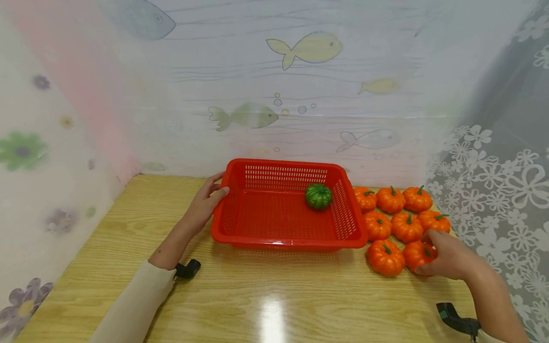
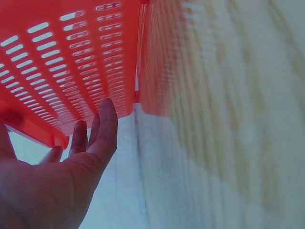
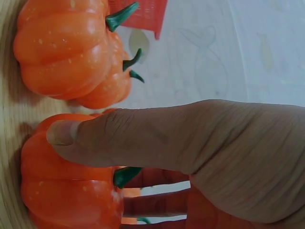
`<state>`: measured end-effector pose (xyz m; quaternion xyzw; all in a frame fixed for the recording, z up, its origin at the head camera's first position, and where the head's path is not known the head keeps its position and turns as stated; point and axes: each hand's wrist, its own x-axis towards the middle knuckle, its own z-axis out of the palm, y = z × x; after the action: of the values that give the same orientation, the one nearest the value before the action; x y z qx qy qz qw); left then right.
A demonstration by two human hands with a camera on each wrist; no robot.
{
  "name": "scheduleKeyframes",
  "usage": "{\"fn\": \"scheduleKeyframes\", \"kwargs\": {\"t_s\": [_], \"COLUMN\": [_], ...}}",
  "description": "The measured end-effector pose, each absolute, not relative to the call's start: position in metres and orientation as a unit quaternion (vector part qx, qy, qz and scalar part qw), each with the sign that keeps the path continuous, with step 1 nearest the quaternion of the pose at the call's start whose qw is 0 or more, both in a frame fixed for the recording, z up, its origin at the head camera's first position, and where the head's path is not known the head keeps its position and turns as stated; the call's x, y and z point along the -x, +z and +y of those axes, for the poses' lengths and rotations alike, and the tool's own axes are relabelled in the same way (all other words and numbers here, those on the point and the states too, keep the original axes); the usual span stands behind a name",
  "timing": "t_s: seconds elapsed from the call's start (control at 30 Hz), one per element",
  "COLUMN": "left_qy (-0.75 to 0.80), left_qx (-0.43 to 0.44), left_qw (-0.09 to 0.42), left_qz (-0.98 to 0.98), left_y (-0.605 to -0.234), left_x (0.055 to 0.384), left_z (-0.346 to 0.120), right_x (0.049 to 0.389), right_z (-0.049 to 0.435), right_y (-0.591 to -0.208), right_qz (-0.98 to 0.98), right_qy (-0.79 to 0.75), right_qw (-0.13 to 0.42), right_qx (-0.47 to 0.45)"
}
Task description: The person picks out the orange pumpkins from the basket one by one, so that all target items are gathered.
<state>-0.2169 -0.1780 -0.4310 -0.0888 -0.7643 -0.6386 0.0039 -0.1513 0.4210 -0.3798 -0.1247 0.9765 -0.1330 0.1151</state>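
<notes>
A red plastic basket point(image 1: 274, 244) with slotted walls stands on the wooden table. At its left side, my left hand point(image 1: 206, 204) holds the rim with the thumb over the top; the left wrist view shows the other fingers along the outside of the slotted wall. One green pumpkin point(image 1: 319, 196) lies inside, toward the right wall. My right hand point(image 1: 452, 256) grips a small orange pumpkin point(image 1: 415, 256) with a green stem at the front right of a group. In the right wrist view its thumb lies across that pumpkin point(image 3: 66, 191), fingers on the far side.
Several other orange pumpkins point(image 1: 406, 227) sit in rows to the right of the basket, one point(image 1: 385, 258) directly left of the gripped one. Fish-printed sheeting point(image 1: 257, 85) hangs behind the table point(image 1: 240, 295), with flower-patterned curtains at both sides.
</notes>
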Motion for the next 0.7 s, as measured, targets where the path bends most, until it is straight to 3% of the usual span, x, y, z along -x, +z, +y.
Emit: {"fn": "scheduleKeyframes", "kwargs": {"t_s": [0.43,0.7], "left_qy": [-0.61,-0.562], "left_qx": [0.082,0.075], "left_qw": [-0.023,-0.026], "left_qz": [-0.788,-0.823], "left_y": [-0.425,-0.422], "left_x": [0.213,0.209], "left_z": [-0.181,-0.194], "right_x": [0.143,0.144], "right_z": [0.421,0.411], "right_y": [-0.366,-0.365], "right_qz": [0.976,0.981], "right_qy": [-0.155,-0.171], "right_qw": [0.089,0.002], "right_qx": [0.127,0.094]}}
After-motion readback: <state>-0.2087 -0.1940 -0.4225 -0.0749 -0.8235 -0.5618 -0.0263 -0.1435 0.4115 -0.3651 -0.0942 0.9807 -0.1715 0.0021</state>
